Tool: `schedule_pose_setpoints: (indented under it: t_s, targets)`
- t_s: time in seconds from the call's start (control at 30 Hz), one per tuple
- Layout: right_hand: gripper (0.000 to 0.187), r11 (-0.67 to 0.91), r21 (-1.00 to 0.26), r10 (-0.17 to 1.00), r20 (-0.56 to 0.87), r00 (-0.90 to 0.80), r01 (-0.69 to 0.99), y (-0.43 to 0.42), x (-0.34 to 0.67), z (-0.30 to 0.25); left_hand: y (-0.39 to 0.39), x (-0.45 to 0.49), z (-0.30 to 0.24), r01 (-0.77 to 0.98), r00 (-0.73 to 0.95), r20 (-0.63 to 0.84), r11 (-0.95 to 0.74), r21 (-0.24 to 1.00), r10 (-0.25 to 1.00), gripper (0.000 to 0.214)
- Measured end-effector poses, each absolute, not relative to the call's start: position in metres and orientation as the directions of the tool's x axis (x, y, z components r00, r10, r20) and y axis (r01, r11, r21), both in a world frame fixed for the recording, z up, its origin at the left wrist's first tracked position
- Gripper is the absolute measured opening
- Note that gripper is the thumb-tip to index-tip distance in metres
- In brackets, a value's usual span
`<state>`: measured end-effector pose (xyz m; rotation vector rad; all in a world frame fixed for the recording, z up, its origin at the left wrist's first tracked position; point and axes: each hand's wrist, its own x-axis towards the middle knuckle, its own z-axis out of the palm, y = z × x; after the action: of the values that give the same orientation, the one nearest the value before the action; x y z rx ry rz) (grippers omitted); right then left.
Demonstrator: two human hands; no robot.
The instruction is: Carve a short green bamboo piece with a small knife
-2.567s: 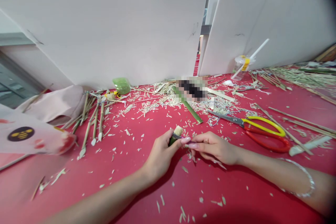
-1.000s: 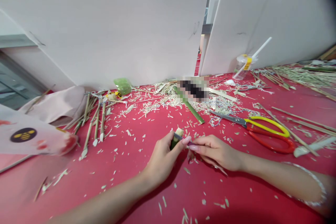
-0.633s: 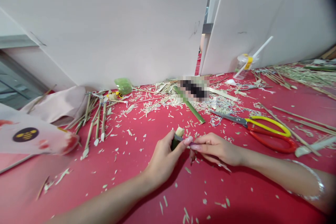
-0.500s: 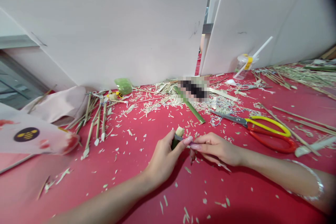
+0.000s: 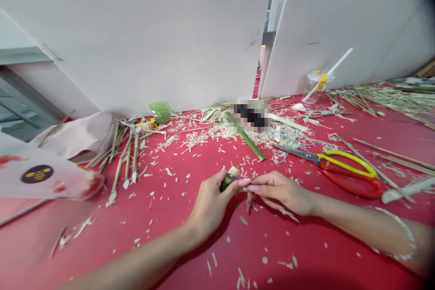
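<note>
Green bamboo stub [image 5: 226, 182] tipped further toward 2 o'clock since prior frame, held near table's lower centre, left hand [image 5: 210, 204] curled closed around it. Right hand [image 5: 280, 192] pinched narrowly on small dark tool [image 5: 232, 176], unclear at stub's top. Shavings [image 5: 217, 133] lay at 12 o'clock on red table [image 5: 306, 253].

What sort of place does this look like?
Probably a bamboo-craft workshop: a red work table littered with bamboo shavings, carved bamboo sticks and red-and-yellow-handled scissors, with white partition boards behind.
</note>
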<state>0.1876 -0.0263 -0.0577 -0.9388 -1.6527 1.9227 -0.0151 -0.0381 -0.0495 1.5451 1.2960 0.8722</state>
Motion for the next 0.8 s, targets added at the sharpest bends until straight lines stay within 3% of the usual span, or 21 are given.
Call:
schedule_pose_setpoints:
  t_s: [0.37,0.8]
  targets:
    - [0.042,-0.132,-0.985,0.838,-0.169,-0.519,0.106,-0.048,0.175,-0.055,-0.038,-0.015,-0.046,0.360,0.165,-0.013,-0.048,0.932,0.986,0.042]
    - [0.041,-0.065,-0.982,0.889,-0.139,-0.437,0.178,-0.058,0.171,-0.055,-0.037,-0.016,-0.047,0.381,0.177,-0.053,-0.019,0.925,0.983,0.043]
